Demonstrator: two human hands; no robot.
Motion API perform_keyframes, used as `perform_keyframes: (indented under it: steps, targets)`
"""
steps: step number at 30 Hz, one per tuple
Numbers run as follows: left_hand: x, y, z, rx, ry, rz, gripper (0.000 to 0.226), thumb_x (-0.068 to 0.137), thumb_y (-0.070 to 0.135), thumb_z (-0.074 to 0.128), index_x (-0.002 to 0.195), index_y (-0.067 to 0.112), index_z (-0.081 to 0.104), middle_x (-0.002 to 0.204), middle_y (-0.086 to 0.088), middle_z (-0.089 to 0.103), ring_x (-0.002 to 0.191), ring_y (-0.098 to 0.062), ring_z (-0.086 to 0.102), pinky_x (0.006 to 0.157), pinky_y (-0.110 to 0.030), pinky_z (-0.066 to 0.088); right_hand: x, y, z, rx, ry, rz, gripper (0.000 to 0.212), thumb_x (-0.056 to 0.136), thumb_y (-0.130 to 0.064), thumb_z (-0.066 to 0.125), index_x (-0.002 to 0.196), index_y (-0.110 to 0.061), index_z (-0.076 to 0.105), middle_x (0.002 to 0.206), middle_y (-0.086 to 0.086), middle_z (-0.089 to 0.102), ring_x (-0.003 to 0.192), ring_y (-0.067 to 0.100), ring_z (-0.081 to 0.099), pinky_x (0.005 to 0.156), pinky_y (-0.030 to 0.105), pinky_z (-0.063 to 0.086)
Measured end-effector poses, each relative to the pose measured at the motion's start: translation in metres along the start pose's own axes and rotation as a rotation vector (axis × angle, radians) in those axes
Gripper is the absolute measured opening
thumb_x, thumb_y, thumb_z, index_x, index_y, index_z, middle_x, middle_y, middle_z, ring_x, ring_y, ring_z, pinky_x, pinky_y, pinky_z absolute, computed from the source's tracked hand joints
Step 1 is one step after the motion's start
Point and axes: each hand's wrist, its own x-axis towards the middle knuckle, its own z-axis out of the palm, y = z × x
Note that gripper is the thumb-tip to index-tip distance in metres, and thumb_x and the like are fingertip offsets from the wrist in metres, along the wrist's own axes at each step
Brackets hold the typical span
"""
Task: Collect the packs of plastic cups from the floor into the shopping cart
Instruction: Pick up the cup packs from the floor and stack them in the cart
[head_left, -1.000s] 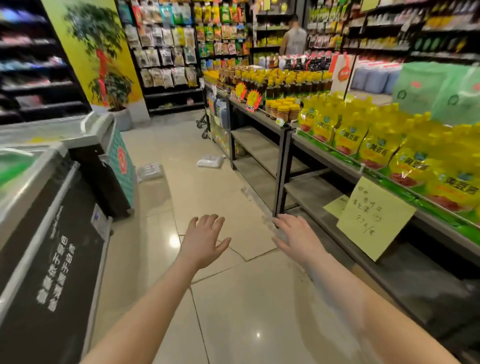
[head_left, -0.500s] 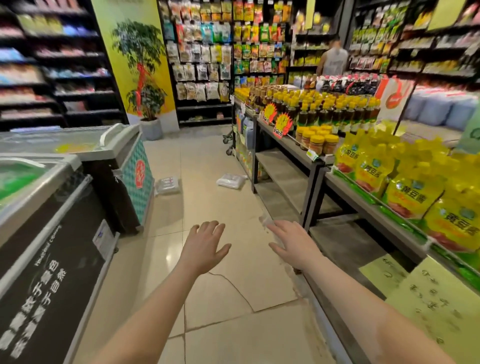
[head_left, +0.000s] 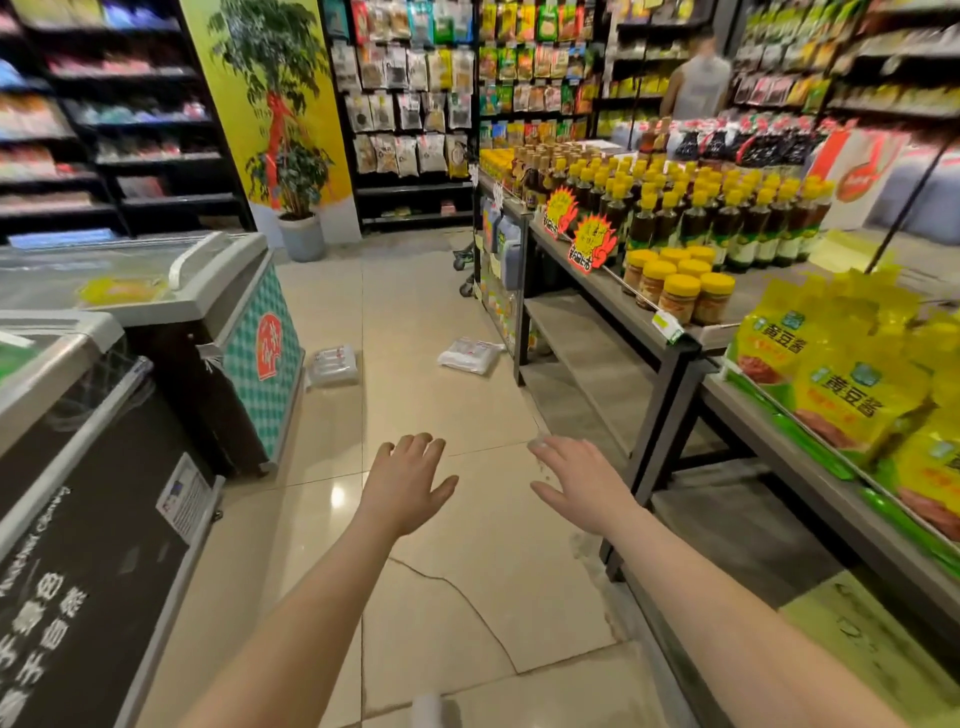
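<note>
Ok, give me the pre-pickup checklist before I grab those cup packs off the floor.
1. Left hand free: ok, open, holding nothing.
2. Right hand free: ok, open.
3. Packs located: ok, one pack by the freezer, another pack by the shelf leg.
4. Packs within reach: not ok, both lie farther down the aisle.
5. Floor path to them: ok, nothing in the way.
6. Shopping cart position: cannot tell, only wheels show behind the shelf end.

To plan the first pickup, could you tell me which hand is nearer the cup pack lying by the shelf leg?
Right. The right hand is almost straight below the cup pack; the left hand is further left of it. Both are open, well short.
</note>
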Motion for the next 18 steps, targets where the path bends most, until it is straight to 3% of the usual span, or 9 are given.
perform_keyframes:
  steps: [10, 18]
  targets:
    - [0.164, -0.118, 0.039, -0.004, -0.002, 0.068, 0.062, 0.082, 0.057, 0.029, 0.113, 0.015, 0.061, 0.111, -0.004, 0.064, 0.098, -0.027, 0.061, 0.078, -0.041, 0.049, 0.178, 0.023, 0.006, -0.015, 0.007, 0.144, 0.058, 0.095, -0.046, 0.043, 0.148, -0.025, 0.030, 0.151, -0.001, 0.034, 0.139, 0.018, 0.029, 0.117, 0.038, 0.016]
    - [0.238, -0.188, 0.078, -0.029, -0.027, 0.045, 0.061, 0.082, 0.056, 0.030, 0.111, 0.013, 0.063, 0.107, -0.005, 0.064, 0.093, -0.028, 0.061, 0.075, -0.039, 0.050, 0.299, 0.024, 0.020, 0.011, -0.048, 0.129, 0.058, 0.096, -0.044, 0.044, 0.149, -0.025, 0.029, 0.152, 0.000, 0.032, 0.140, 0.017, 0.028, 0.118, 0.038, 0.015]
